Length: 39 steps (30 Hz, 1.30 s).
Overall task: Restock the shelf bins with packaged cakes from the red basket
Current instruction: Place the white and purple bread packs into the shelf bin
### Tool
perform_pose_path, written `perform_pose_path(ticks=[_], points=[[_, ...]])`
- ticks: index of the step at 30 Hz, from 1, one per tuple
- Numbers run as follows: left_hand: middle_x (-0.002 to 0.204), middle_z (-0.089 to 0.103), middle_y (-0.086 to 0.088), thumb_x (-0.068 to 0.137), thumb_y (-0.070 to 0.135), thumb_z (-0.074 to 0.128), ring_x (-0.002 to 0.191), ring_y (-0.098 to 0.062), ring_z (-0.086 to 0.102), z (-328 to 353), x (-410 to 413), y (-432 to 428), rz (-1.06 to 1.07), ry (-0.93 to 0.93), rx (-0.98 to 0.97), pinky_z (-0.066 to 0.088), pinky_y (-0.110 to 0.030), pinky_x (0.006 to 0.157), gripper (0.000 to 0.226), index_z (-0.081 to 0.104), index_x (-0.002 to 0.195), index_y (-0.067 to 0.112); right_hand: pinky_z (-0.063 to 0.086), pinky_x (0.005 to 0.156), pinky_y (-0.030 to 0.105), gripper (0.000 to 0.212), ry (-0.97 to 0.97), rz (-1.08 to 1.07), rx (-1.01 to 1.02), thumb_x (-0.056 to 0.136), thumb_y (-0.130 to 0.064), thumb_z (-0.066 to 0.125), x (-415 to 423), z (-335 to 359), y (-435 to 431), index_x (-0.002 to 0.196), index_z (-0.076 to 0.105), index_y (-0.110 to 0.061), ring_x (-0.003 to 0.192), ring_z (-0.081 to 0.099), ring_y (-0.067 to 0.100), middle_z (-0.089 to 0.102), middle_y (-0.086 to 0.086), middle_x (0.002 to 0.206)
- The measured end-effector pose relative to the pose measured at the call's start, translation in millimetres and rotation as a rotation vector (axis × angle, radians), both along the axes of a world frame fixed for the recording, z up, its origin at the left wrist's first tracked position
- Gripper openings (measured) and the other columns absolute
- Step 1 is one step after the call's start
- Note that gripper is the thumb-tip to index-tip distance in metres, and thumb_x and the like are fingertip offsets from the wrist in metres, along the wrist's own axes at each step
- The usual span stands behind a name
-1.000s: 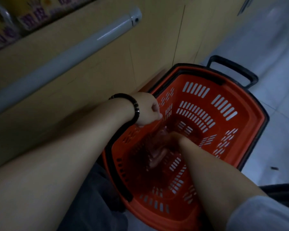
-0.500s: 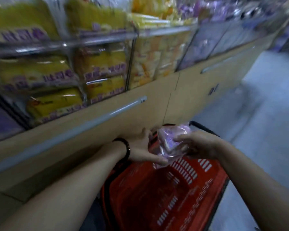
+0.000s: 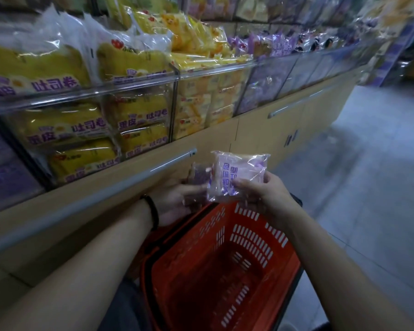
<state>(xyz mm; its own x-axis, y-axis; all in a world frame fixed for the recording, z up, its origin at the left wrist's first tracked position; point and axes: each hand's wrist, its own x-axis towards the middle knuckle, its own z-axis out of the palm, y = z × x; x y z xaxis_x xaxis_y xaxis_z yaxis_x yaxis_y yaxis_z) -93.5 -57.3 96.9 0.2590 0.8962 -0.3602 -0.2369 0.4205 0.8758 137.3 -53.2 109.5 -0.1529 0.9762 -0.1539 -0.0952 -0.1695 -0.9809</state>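
**2 packets up, over the basket, facing the bins**

Right hand [image 3: 265, 195]: thumb on the front and fingers behind, pinching the lower right corner of a cake packet [image 3: 237, 175]. The packet is raised upright above the far rim of the red basket [image 3: 251, 237], printed face toward the camera. Likely held that way to read which bin it belongs to.

Left hand [image 3: 175, 201]: palm up just beside it, under a darker packet [image 3: 197, 176]. That part is blurred, so I cannot tell whether the fingers curl round it or only carry it. The 2 packets touch or overlap at their near edges.

Materials:
- Cake packet: clear crinkly film with purple lettering over a pale square slab. The seams flare at the top corners. Probably slippery and easily crushed, hence the edge pinch.
- Basket: rigid red plastic with slotted walls and a dark rim.
- Shelf bins [image 3: 139, 88]: clear hard panels with upright dividers, glossy with glare.
- Yellow toast-roll packs [image 3: 65, 129]: stacked flat in the near bins.
- Purple packs [image 3: 265, 89]: in bins further right, the probable match.

Other things in view: a metal rail [image 3: 105, 195] along the beige cabinet front, and a dark bracelet [image 3: 153, 211] on the left wrist.
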Motion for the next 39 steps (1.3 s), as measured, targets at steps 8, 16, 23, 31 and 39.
perform_pose_path(ticks=[8, 16, 23, 31, 39], points=[[0.077, 0.068, -0.005, 0.084, -0.003, 0.072, 0.063, -0.014, 0.061, 1.9, -9.2, -0.9, 0.176, 0.078, 0.125, 0.044, -0.025, 0.050, 0.016, 0.070, 0.094, 0.009, 0.058, 0.067, 0.039, 0.058, -0.060, -0.036, 0.043, 0.066, -0.016, 0.096, 25.0, -5.9, 3.7, 0.115, 0.066, -0.004, 0.087, 0.077, 0.039, 0.078, 0.020, 0.101], [0.108, 0.076, -0.013, 0.075, 0.027, 0.081, 0.089, -0.028, 0.074, 0.9, 2.4, 1.7, 0.214, -0.105, 0.055, 0.061, -0.048, 0.084, 0.051, 0.069, 0.125, 0.024, 0.057, 0.051, 0.032, 0.037, 0.215, -0.137, -0.084, 0.090, -0.018, 0.075, 15.1, -6.4, 2.2, 0.120, 0.063, 0.000, 0.068, 0.075, 0.028, 0.079, 0.018, 0.094], [0.129, 0.070, -0.019, 0.088, 0.039, 0.077, 0.115, -0.035, 0.068, -8.9, 42.4, -4.3, 0.085, -0.203, 0.167, 0.056, -0.046, 0.097, 0.049, 0.070, 0.131, 0.017, 0.063, 0.078, 0.043, 0.033, 0.313, -0.332, -0.103, 0.100, -0.036, 0.067, -51.5, -29.0, -13.9, 0.126, 0.070, -0.017, 0.100, 0.076, 0.032, 0.078, 0.015, 0.113], [0.098, 0.080, -0.009, 0.086, 0.007, 0.080, 0.090, -0.030, 0.077, -11.8, 38.9, 3.8, 0.276, 0.094, 0.315, 0.061, -0.040, 0.076, 0.020, 0.077, 0.102, 0.018, 0.055, 0.086, 0.043, 0.091, -0.216, -0.476, -0.126, 0.066, -0.052, 0.090, -47.1, -23.7, -13.9, 0.133, 0.036, -0.024, 0.112, 0.060, 0.028, 0.048, 0.013, 0.138], [0.099, 0.078, 0.008, 0.066, 0.004, 0.096, 0.090, -0.001, 0.074, -17.9, 23.0, -2.6, -0.193, 0.454, 0.430, 0.062, -0.026, 0.080, 0.063, 0.062, 0.114, 0.029, 0.062, 0.078, 0.031, 0.066, -0.335, 0.221, 0.190, 0.071, -0.006, 0.094, -7.6, -7.2, -13.4, 0.129, 0.067, -0.024, 0.095, 0.079, 0.021, 0.077, 0.006, 0.112]])
